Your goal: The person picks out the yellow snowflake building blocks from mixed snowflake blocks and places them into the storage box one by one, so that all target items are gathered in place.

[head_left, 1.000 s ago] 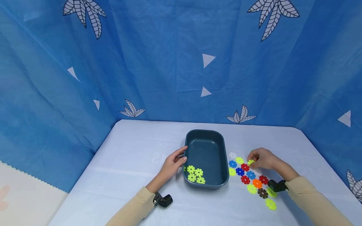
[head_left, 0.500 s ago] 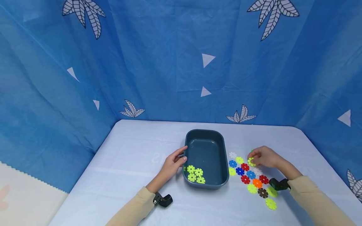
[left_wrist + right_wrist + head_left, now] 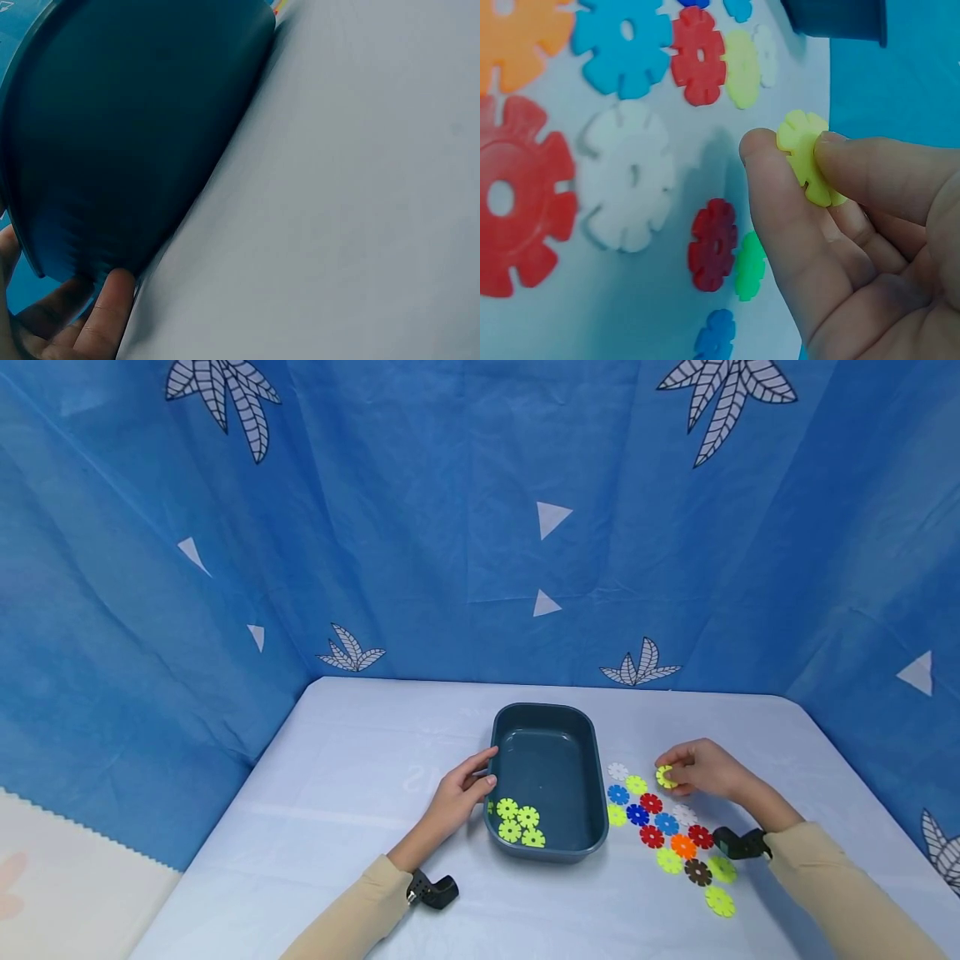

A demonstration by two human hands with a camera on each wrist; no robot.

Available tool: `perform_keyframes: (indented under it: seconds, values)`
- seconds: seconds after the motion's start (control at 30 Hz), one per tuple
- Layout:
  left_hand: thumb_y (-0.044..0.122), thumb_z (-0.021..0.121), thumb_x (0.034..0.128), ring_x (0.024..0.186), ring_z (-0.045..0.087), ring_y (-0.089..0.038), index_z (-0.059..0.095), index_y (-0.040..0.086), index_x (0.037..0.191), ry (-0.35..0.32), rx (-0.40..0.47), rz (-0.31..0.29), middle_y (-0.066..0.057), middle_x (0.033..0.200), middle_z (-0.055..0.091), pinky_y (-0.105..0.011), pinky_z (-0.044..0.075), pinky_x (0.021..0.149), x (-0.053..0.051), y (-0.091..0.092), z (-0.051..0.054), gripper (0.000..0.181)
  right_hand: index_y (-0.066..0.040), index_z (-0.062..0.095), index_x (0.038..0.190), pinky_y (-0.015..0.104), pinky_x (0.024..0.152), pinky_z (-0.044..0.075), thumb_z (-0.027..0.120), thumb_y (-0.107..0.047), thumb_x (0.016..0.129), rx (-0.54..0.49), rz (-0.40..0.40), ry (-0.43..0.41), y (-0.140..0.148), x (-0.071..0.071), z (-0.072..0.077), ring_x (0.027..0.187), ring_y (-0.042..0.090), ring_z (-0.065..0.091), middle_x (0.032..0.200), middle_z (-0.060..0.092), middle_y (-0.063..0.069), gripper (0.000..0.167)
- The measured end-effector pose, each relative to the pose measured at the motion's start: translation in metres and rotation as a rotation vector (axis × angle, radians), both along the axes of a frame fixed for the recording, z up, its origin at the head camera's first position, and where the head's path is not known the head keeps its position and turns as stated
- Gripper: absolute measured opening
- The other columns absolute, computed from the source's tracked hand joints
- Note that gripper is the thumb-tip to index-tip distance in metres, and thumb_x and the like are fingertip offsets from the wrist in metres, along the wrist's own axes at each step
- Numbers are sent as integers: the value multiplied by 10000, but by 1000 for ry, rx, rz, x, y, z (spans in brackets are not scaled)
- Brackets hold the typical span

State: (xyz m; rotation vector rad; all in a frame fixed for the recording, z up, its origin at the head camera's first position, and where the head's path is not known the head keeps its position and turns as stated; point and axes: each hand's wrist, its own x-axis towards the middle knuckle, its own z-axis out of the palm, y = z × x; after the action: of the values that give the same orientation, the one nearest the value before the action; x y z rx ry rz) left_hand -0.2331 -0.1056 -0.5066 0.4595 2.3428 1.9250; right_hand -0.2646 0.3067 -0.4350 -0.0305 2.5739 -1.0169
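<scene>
A dark teal plastic tub (image 3: 551, 852) stands mid-table with several yellow-green notched discs (image 3: 527, 817) in its near left corner. At its left wall, my left hand (image 3: 453, 797) holds the tub with index finger and thumb at the rim; in the left wrist view, other curled fingers (image 3: 109, 311) touch the outer wall. My right hand (image 3: 705, 770) pinches a yellow-green notched disc (image 3: 802, 154) between thumb and forefinger, raised above the table. Below it lie a white disc (image 3: 628, 176) and a red disc (image 3: 712, 244).
Right of the tub, more notched discs are spread flat, among them an orange disc (image 3: 683, 847), a brown disc (image 3: 698, 872) and a dark blue disc (image 3: 637, 814). White cloth covers the table (image 3: 375, 752). A blue patterned curtain (image 3: 420, 527) hangs behind it.
My right hand has risen slightly from the scattered discs with the yellow-green disc between its fingers, uncovering the white disc below. The left hand and the tub have stayed in place.
</scene>
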Motion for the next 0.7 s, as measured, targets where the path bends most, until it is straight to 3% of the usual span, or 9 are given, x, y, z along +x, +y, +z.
perform_keyframes:
  seconds: [0.4,0.57,0.7]
  values:
    - [169,580,1037,1271,620,-388,481,127,1525,-5,5,-6,-218,1526,497,-318,616,894,1,1,1,499,85,649,1258,313,753,641,672,-67,959,-12,-17,1,-8,0,12,824,164,703,1094,717,203,336]
    - [168,578,1037,1264,624,-387,483,123,1523,1,-1,0,-222,1518,504,-299,614,888,1,1,2,497,82,597,1314,301,785,639,649,-104,983,-95,-49,-23,-15,-1,15,881,203,732,1118,716,190,384]
    - [167,576,1037,1264,625,-387,482,122,1524,2,-5,3,-223,1517,504,-295,612,891,1,1,2,498,93,550,1349,303,824,636,629,-122,995,-186,-64,-32,-22,-3,17,940,185,733,1246,662,235,421]
